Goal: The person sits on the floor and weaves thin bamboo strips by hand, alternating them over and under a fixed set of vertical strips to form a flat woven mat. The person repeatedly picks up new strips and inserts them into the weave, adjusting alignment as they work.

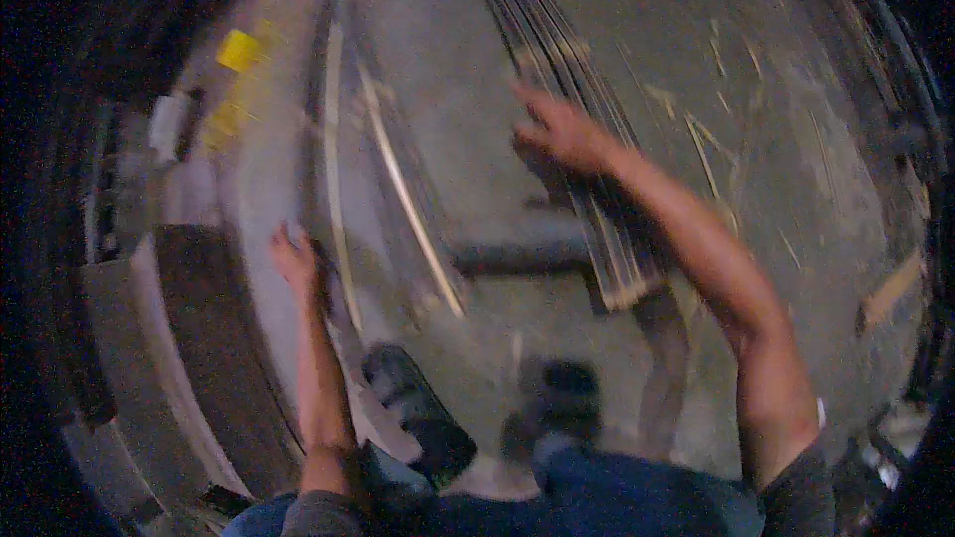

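My right hand is stretched out over a bundle of long, thin dark strips with pale ends, running away across the floor. Its fingers are apart, and I see nothing held in them; whether they touch the strips is unclear. At the left, my left hand is beside the edge of a long pale surface. Its fingers look spread and carry nothing visible, though motion blurs them. Between my hands, a long light strip and a second thin pale strip extend lengthwise.
Dark brown boards lie at the left. Beyond them are a yellow block and a white object. A dark bar crosses under the bundle's near part. Thin wood scraps litter the floor at right. My dark shoes are below.
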The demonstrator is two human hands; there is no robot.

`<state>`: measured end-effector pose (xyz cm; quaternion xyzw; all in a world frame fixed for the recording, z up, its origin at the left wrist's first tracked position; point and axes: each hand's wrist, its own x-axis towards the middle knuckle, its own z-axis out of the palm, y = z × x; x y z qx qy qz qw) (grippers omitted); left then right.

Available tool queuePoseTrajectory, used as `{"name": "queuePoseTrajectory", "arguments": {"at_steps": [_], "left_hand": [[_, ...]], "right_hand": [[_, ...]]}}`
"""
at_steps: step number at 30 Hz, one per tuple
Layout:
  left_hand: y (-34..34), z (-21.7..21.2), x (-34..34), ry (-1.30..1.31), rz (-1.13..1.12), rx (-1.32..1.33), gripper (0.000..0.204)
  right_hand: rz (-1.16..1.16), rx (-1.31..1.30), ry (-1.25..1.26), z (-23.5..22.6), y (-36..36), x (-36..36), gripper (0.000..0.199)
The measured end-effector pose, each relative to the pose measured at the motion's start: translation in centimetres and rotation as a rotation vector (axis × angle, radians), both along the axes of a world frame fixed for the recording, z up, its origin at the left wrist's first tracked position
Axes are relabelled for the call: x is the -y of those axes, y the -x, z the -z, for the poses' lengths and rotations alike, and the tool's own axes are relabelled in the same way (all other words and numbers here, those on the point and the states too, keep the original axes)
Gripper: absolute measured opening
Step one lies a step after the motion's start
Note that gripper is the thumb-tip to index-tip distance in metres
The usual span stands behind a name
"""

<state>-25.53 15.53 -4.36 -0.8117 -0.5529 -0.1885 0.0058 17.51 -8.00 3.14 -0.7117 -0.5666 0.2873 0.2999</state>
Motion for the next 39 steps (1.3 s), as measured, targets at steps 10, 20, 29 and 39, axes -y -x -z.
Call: {"name": "queuePoseTrajectory", "arguments": {"at_steps": [10,20,29,39], "left_hand": [[-25.1,-9.3,17.2,0.646,0.589,0.424,0.028],[-27.8,-8.0,18.8,0.837,0.524,0.180,0.035],[-21.4,-10.4,24.5,1.128,0.066,1.352,0.012],[-17.4,-7.2,13.6,0.830,-0.023,1.031,0.018]], "right_hand": [[-0.361,0.711,-0.080,0.5,-5.1,7.3,0.079],[-0.344,0.724,-0.072,0.2,-4.3,5.7,0.080],[-0.325,0.683,0.055,-0.4,-3.9,10.0,0.083],[-0.319,0.656,0.023,0.1,-3.8,9.1,0.080]]}}
